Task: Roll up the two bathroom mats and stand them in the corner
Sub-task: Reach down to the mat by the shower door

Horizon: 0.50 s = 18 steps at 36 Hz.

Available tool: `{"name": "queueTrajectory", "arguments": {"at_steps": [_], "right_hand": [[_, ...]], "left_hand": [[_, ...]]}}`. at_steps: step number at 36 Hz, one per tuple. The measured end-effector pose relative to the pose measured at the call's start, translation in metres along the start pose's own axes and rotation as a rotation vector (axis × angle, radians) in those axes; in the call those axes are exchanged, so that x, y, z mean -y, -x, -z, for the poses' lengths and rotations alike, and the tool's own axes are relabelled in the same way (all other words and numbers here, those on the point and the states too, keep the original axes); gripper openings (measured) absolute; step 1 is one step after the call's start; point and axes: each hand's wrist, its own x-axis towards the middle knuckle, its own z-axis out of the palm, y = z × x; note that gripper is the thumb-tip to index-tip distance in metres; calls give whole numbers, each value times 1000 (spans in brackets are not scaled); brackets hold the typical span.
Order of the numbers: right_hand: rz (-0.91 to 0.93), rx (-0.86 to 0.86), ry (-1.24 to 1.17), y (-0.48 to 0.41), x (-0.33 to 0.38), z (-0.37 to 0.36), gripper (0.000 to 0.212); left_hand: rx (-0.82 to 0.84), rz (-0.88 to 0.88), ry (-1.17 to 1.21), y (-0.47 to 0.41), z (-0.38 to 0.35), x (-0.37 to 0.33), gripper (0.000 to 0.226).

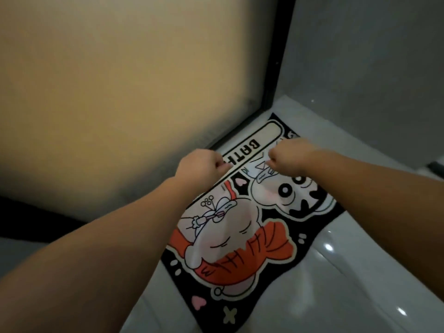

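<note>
One bathroom mat (pixel 242 239) lies unrolled on the pale floor beside the frosted door, black with a cartoon print and the word BATH. Its far end reaches toward the corner. Both of my arms stretch out over it. My left hand (pixel 200 168) is curled into a fist at the mat's left edge, fingertips down by the BATH label. My right hand (pixel 292 159) is also curled shut, over the far middle of the mat. I cannot make out any fold of the mat pinched in either hand. A second mat is not in view.
A frosted glass door (pixel 134 87) with a black frame (pixel 280 68) stands on the left. A grey wall (pixel 372 56) meets it at the corner (pixel 271 109). Glossy white floor tiles (pixel 348 272) run along the right of the mat.
</note>
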Motion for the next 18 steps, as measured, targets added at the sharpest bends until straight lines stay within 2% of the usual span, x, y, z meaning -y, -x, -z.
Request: {"name": "queueTrajectory", "arguments": {"at_steps": [2,4,6,9,13,18], "right_hand": [[-33,135,41,23,-18,-5,32],[-97,239,30,51,-36,-7,30],[-163,319,26,76,-54,-9,30],[-275,410,31,104,-80,-11,30],[-388,433,-20,112,-101,-16,35],[-502,339,-184,74,-120,-53,45]], "left_hand": [[77,-108,-67,-9,-12,-8,43],[140,-199,-87,-23,-23,-20,35],[156,-244,-79,-35,-32,-36,25],[153,-313,-71,-47,-42,-62,23],[132,-313,3,-57,-60,-82,25],[185,-319,-49,-63,-77,-85,31]]}}
